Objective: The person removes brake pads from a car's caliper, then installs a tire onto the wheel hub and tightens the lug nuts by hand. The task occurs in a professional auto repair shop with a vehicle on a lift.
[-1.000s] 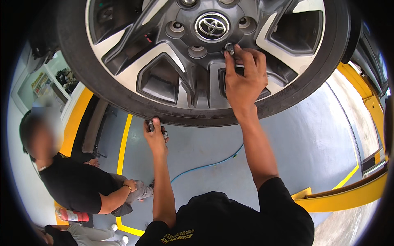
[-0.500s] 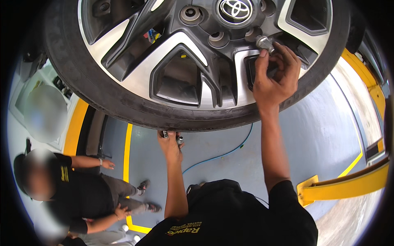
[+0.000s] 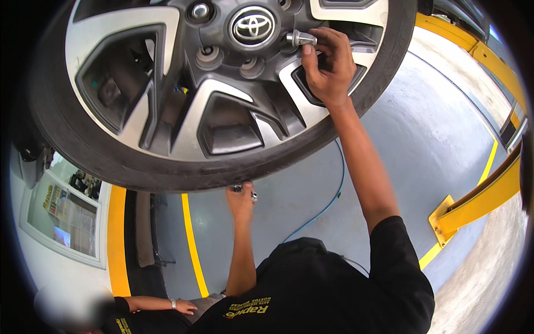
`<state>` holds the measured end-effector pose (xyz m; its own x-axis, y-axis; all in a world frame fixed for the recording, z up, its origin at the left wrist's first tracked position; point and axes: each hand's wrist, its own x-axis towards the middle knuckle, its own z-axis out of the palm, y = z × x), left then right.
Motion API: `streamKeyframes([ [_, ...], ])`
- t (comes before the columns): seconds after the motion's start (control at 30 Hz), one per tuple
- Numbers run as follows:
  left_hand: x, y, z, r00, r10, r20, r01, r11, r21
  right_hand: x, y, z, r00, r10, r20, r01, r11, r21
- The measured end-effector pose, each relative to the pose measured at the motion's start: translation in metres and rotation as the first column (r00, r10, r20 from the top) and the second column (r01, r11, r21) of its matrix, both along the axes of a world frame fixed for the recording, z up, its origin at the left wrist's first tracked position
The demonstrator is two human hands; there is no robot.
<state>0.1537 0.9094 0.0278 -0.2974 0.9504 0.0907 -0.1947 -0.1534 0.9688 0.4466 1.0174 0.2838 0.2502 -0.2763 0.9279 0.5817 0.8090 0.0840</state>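
A two-tone alloy wheel (image 3: 192, 114) with a black tyre (image 3: 167, 175) fills the upper part of the view. My right hand (image 3: 334, 69) pinches a silver lug nut (image 3: 302, 38) between thumb and fingers. The nut points at the bolt recess right of the centre cap (image 3: 252, 26); whether it touches the stud inside, I cannot tell. Below the tyre, my left hand (image 3: 241, 205) is closed around loose lug nuts (image 3: 254, 196), partly hidden by its fingers. A shiny nut or stud end (image 3: 200, 11) shows in the upper left recess. A darker stud (image 3: 208, 51) sits in the recess below.
A yellow lift arm (image 3: 478, 203) stands at the right, and a yellow beam (image 3: 473, 50) runs behind it. A blue hose (image 3: 328, 203) lies on the grey floor (image 3: 389, 167). At the lower left, a co-worker's arm (image 3: 150, 304) reaches in near a yellow floor line (image 3: 193, 245).
My right hand has brought the lug nut closer to the recess, its nut now lying more level. The view has shifted, so the wheel sits further left and the co-worker lower. My left hand keeps its grip.
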Motion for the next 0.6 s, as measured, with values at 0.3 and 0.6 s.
streamKeyframes([
  [0.3,0.027,-0.009,0.000,0.988,-0.097,0.121,0.101,0.995,-0.024,-0.026,-0.089,0.079,0.997,-0.052,0.053,0.056,0.995,-0.079],
  [0.6,-0.004,0.039,-0.088,0.666,-0.504,0.550,0.421,0.863,0.280,-0.031,-0.023,0.187,0.955,-0.245,-0.168,0.289,0.901,0.325],
])
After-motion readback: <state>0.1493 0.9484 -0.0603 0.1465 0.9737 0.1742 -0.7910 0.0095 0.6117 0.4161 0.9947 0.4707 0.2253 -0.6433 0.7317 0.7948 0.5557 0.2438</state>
